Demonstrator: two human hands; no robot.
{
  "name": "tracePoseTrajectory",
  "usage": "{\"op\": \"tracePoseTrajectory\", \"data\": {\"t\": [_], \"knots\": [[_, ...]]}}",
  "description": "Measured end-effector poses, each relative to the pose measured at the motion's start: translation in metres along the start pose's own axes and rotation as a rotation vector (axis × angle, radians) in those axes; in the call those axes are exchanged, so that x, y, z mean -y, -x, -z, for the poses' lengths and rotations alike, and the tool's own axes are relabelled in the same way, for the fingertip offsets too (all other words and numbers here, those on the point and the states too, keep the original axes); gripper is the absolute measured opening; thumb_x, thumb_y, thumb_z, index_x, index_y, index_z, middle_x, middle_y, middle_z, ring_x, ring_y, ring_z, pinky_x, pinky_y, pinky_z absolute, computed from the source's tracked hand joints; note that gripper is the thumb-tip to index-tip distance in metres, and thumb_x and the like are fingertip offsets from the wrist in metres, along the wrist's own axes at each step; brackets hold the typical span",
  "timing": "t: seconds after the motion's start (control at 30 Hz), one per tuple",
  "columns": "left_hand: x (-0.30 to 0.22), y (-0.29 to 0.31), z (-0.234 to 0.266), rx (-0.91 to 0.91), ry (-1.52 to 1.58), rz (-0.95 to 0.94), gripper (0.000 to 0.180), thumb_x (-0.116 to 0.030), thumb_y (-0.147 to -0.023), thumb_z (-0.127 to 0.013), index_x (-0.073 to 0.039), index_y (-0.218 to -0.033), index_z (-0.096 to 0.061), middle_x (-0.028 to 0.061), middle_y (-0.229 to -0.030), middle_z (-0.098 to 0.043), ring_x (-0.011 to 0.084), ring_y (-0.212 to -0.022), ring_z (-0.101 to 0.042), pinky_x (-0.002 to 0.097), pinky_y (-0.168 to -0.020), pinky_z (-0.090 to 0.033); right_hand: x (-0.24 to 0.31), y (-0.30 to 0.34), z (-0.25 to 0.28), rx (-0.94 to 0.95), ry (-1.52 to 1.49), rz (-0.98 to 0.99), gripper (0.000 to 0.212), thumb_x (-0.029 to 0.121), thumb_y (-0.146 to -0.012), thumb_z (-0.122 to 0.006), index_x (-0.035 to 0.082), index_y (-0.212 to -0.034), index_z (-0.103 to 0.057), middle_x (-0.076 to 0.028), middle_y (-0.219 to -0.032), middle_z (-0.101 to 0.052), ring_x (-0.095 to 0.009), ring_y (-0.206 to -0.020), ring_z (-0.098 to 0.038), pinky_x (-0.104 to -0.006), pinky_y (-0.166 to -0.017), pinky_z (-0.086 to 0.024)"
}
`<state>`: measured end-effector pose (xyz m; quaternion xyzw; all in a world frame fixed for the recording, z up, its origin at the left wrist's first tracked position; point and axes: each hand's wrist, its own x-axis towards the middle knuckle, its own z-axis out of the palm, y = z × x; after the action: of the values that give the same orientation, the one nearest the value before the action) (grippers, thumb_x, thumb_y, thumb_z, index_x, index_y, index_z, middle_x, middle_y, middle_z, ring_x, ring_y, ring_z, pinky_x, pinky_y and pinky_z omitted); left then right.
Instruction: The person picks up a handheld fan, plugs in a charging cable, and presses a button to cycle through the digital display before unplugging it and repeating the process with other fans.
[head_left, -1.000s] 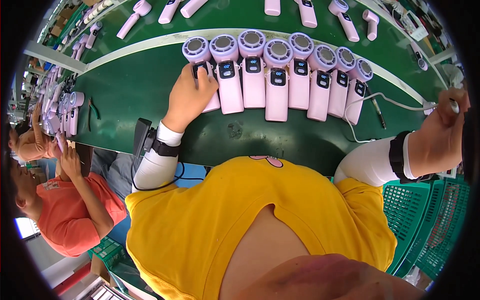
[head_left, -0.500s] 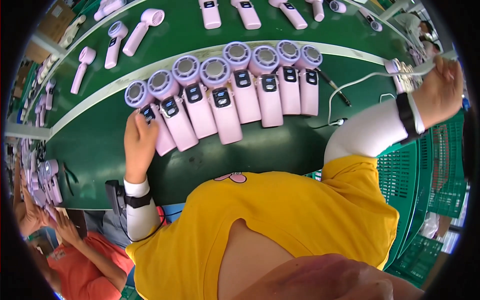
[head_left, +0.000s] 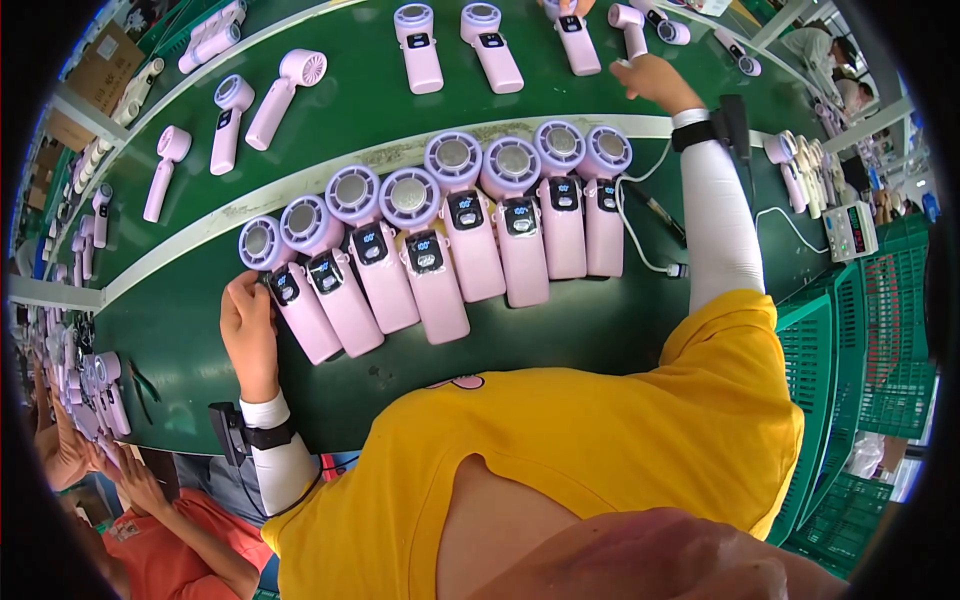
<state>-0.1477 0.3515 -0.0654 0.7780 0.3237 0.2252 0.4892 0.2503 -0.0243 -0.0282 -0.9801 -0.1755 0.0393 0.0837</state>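
Several pink handheld fans (head_left: 436, 290) with lilac round heads stand side by side in a row on the green table, their small dark displays lit. Beside the leftmost fan (head_left: 305, 315) is my left hand (head_left: 249, 335), fingers loosely bent and apart, gripping nothing; its fingertips come close to the fan's edge. My right hand (head_left: 662, 84) reaches over the pale rail at the far side, open, its fingers just below a pink fan (head_left: 631, 32) on the far surface. Whether they touch it I cannot tell.
A white cable (head_left: 640, 246) loops beside the row, near a dark pen (head_left: 664, 220). A white control box (head_left: 850, 232) stands right of my arm. Another person's hand (head_left: 571, 6) touches a far fan (head_left: 577, 46). Green crates (head_left: 806, 350) stand at right; black-handled pliers (head_left: 143, 392) lie left.
My right hand has swung from the far right to the far rail, away from the cable. My left hand has drawn off the leftmost fan's front. Another person's hand has appeared at the top.
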Motion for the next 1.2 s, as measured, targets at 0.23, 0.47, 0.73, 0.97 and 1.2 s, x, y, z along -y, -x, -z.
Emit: {"op": "tracePoseTrajectory", "data": {"t": [0.23, 0.47, 0.73, 0.97, 1.2], "knots": [[0.005, -0.003, 0.003, -0.070, 0.081, 0.034, 0.016, -0.012, -0.084, -0.045, -0.001, -0.093, -0.052, 0.0003, -0.069, -0.048, 0.0029, -0.050, -0.037, 0.0173, -0.041, -0.030, 0.000, -0.024, -0.028, -0.173, 0.205, 0.063, 0.043, 0.040, -0.079, -0.045, 0.000, -0.080, -0.062, -0.019, -0.081, -0.061, -0.034, -0.075, -0.058, -0.0397, -0.073, -0.044], [0.001, -0.007, -0.003, -0.076, 0.044, 0.015, 0.016, -0.012, -0.083, -0.045, -0.001, -0.093, -0.053, -0.0008, -0.065, -0.045, 0.0029, -0.049, -0.037, 0.0168, -0.042, -0.028, 0.057, -0.036, -0.028, -0.073, 0.120, 0.356, 0.042, 0.039, -0.080, -0.044, 0.000, -0.080, -0.060, -0.020, -0.079, -0.060, -0.035, -0.076, -0.057, -0.0422, -0.070, -0.044], [0.006, -0.010, 0.015, -0.092, 0.089, -0.004, 0.018, -0.012, -0.083, -0.045, 0.000, -0.095, -0.051, -0.0017, -0.064, -0.043, 0.0028, -0.048, -0.033, 0.0168, -0.041, -0.026, -0.074, -0.089, -0.034, -0.578, 0.246, -0.186, 0.043, 0.045, -0.077, -0.047, 0.004, -0.078, -0.060, -0.015, -0.078, -0.062, -0.031, -0.073, -0.060, -0.0443, -0.064, -0.046], [0.014, -0.010, 0.012, -0.127, 0.040, 0.003, 0.017, -0.012, -0.084, -0.044, -0.001, -0.093, -0.051, -0.0015, -0.065, -0.043, 0.0027, -0.048, -0.033, 0.0166, -0.041, -0.025, -0.067, -0.062, -0.051, -0.569, 0.157, -0.195, 0.023, 0.021, -0.074, -0.055, 0.002, -0.088, -0.051, -0.018, -0.083, -0.057, -0.032, -0.074, -0.059, -0.0400, -0.059, -0.049], [0.023, -0.016, 0.006, -0.143, -0.037, -0.034, 0.011, -0.008, -0.082, -0.045, 0.000, -0.088, -0.051, -0.0017, -0.065, -0.043, 0.0030, -0.049, -0.033, 0.0181, -0.043, -0.027, -0.060, -0.040, -0.044, -0.471, 0.528, 0.080, 0.022, 0.003, -0.073, -0.051, -0.001, -0.094, -0.046, -0.018, -0.088, -0.051, -0.030, -0.070, -0.059, -0.0372, -0.056, -0.049]]}}
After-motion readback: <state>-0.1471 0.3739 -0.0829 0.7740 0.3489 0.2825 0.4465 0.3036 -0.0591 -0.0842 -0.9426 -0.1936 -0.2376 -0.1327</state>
